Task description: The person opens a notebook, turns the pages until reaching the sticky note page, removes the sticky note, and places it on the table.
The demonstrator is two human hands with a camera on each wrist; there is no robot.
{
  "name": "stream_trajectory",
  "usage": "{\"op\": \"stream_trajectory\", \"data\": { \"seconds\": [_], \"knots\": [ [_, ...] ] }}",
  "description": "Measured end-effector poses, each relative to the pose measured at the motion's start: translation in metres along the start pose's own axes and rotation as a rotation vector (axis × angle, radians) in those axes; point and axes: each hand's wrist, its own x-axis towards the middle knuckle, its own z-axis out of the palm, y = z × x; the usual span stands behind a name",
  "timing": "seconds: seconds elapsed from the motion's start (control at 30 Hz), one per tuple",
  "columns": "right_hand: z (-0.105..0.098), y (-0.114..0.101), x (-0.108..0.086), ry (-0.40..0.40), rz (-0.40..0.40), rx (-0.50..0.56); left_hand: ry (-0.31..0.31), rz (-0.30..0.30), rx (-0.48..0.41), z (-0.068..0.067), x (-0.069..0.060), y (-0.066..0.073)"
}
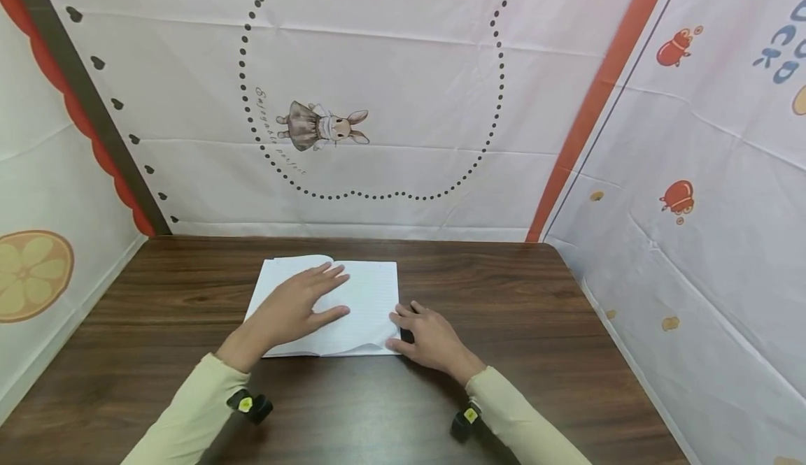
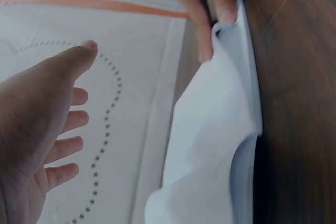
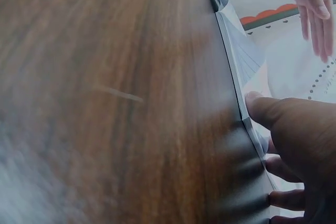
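An open lined notebook (image 1: 362, 304) lies on the wooden table, its lower right page edge bulging up in a curl. Above its left half hovers my left hand (image 1: 290, 311), fingers spread and fairly straight, apart from the paper in the left wrist view. At the notebook's right edge is my right hand (image 1: 431, 339). Its thumb (image 3: 260, 106) touches the page near the corner, while the other fingers extend along the edge. A raised page (image 2: 210, 114) arches beside the right hand in the left wrist view.
The dark wooden tabletop (image 1: 504, 297) surrounds the notebook. A white printed cloth (image 1: 409, 101) hangs behind it, and another patterned cloth (image 1: 705, 241) covers the right side. Both wrists carry small black cameras.
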Motion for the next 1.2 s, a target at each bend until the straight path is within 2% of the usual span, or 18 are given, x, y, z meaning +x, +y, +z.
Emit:
{"op": "stream_trajectory", "data": {
  "seconds": [0.3, 0.43, 0.6, 0.83, 1.2],
  "knots": [
    [0.002, 0.002, -0.001, 0.008, 0.001, -0.010, -0.137, 0.087, 0.005, 0.037, 0.011, 0.022],
    [0.002, 0.002, -0.002, 0.020, 0.000, -0.014, -0.186, 0.087, -0.006, 0.048, 0.011, 0.030],
    [0.001, 0.002, -0.002, 0.023, -0.007, -0.006, -0.216, 0.073, -0.007, 0.058, 0.009, 0.035],
    [0.003, 0.002, -0.001, 0.016, -0.005, -0.004, -0.206, 0.118, 0.025, 0.073, 0.010, 0.035],
    [0.003, 0.002, -0.001, 0.023, -0.019, 0.012, -0.174, 0.178, 0.046, 0.078, 0.013, 0.037]
  ]
}}
